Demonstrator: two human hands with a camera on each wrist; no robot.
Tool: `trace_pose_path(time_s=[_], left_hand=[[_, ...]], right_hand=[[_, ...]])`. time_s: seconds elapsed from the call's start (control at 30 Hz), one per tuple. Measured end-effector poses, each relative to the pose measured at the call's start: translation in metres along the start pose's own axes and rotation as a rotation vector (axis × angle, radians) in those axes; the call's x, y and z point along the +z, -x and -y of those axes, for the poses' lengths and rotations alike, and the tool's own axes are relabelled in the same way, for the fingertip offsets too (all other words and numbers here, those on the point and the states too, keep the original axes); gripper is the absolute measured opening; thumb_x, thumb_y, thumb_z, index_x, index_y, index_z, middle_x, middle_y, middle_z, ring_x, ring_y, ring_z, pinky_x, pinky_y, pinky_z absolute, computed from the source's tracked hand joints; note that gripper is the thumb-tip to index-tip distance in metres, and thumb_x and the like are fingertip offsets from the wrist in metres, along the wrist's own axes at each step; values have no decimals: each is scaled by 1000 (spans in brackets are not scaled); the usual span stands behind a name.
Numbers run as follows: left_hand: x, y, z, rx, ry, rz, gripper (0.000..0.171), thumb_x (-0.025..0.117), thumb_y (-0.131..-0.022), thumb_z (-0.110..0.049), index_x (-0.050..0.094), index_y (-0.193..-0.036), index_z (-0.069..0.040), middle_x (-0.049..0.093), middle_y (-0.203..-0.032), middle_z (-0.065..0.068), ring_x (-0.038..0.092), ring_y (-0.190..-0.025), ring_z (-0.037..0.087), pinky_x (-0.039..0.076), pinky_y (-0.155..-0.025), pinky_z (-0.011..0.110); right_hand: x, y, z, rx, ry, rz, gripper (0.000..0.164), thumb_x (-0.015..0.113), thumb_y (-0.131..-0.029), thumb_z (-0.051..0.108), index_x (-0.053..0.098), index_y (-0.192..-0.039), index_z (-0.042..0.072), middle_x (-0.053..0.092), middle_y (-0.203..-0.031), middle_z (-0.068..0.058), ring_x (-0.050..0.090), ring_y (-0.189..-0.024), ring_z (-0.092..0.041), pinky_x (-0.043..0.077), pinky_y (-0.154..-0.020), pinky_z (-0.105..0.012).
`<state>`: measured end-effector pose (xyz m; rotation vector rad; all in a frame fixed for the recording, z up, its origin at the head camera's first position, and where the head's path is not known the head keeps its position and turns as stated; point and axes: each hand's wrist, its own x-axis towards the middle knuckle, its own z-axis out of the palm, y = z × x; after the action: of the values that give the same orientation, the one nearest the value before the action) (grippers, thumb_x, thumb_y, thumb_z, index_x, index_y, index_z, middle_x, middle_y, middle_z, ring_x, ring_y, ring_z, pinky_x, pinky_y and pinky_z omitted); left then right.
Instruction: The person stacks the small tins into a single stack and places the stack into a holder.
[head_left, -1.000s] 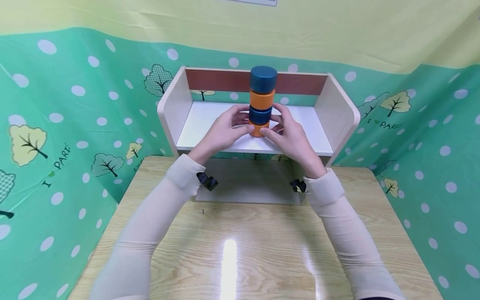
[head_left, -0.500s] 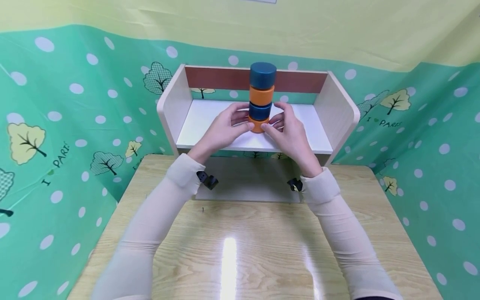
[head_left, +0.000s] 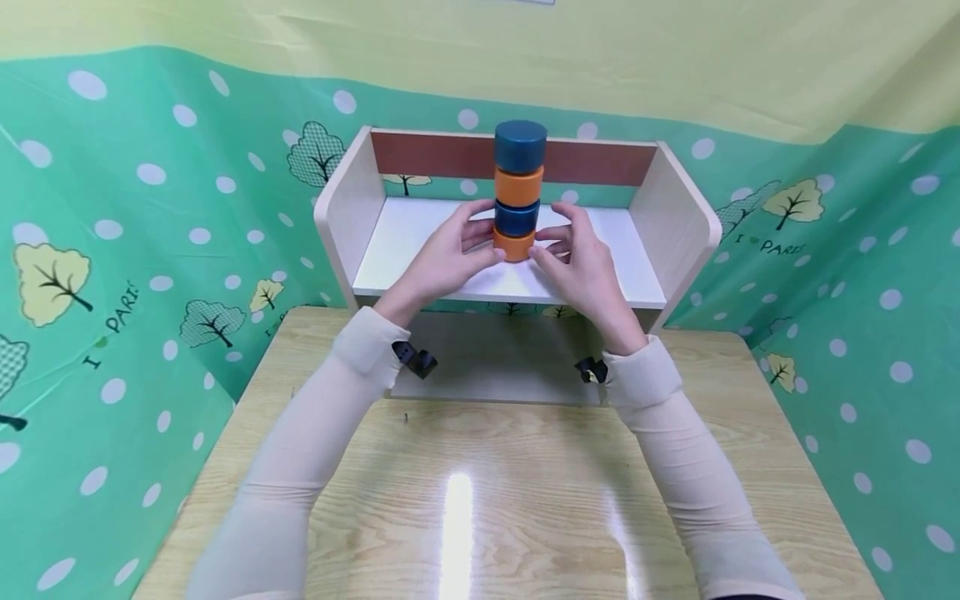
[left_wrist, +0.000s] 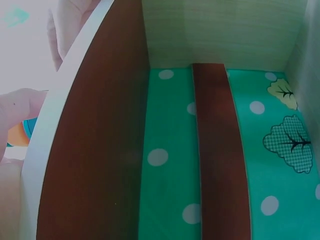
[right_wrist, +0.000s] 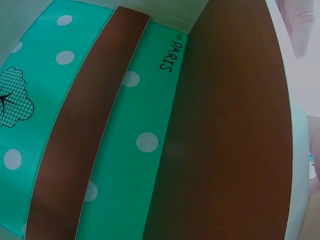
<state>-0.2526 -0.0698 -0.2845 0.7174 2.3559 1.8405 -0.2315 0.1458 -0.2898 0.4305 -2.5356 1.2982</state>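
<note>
A tower of alternating blue and orange cylinders stands upright on the white shelf (head_left: 450, 242) in the head view. From the top come a wide blue cylinder (head_left: 521, 147), an orange one (head_left: 518, 187), a narrower blue one (head_left: 516, 218) and a bottom orange one (head_left: 513, 246). My left hand (head_left: 448, 250) curls against the left side of the lower cylinders, thumb across the front of the bottom one. Right of the tower, my right hand (head_left: 583, 260) has loosely bent fingers, thumb tip close to the bottom cylinder; contact is unclear. Both wrist views mostly show the shelf's underside.
Side panels of the shelf unit (head_left: 348, 212) rise left and right of the hands, with a brown back rail (head_left: 600, 162) behind. A lower compartment (head_left: 495, 358) lies beneath. The wooden table (head_left: 525, 492) extends in front, and patterned curtain (head_left: 150, 217) surrounds it.
The tower has shifted slightly to the left. A small gap now shows between the right fingers and the tower. The left hand has barely moved.
</note>
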Motion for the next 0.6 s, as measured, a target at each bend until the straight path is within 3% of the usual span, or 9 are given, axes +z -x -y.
trace_pose_path(time_s=[0.4,0.6], left_hand=[[-1,2,0,-1,47,-3,83,72,-93,-8,23,-158,-18,40,-156,5,45,-137,16,44,-108,26],[-2,2,1,-1,89,28,91,72,-92,-7,14,-161,-21,35,-159,4,41,-140,15,43,-109,26]], right_hand=[[-2,1,2,10,-7,71,72,68,-97,27,27,-155,15,59,-140,-4,62,-111,-20,51,-102,-38],[-2,0,2,50,15,145,78,66,-98,32,20,-159,15,48,-150,-3,53,-129,-21,45,-110,-44]])
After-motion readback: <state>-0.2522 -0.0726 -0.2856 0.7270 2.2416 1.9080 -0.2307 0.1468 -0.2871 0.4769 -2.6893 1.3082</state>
